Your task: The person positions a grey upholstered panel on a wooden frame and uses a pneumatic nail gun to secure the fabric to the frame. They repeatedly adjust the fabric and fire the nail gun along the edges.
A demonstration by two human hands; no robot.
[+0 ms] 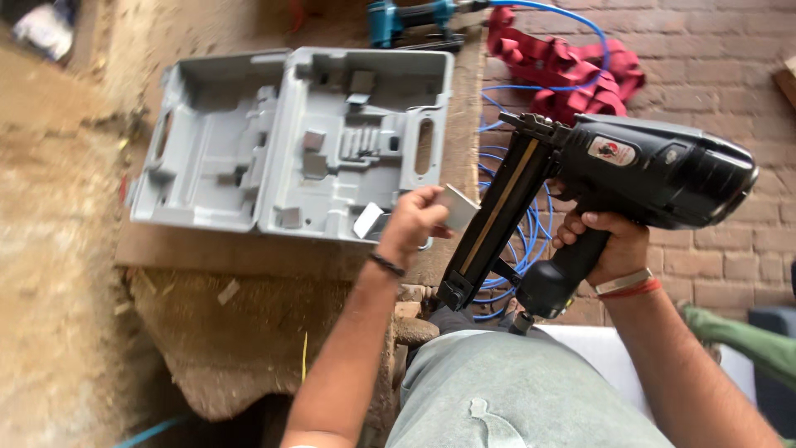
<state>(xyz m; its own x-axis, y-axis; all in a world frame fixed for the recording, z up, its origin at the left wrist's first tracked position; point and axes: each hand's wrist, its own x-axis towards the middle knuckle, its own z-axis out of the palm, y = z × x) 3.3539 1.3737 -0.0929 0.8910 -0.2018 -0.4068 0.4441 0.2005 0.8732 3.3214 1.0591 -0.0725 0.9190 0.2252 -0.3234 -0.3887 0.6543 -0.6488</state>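
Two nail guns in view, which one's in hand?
The black nail gun, gripped by the right hand. The teal nail gun lies untouched beyond the open grey case.

Surface: wooden bench (207,253), centre-left of frame.
On it: open grey tool case (290,141); teal power tool (406,21), top centre.

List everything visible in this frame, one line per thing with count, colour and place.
nail gun: one, black, right of centre, gripped by its handle
strip of nails: one, pale grey, beside the gun's magazine
tool case: one, grey, open, on the wooden bench
second power tool: one, teal, top edge
air hose: one, blue, coiled behind the gun
cloth: one, red, top right on the brick floor
left hand: pinching the strip of nails
right hand: around the nail gun's handle
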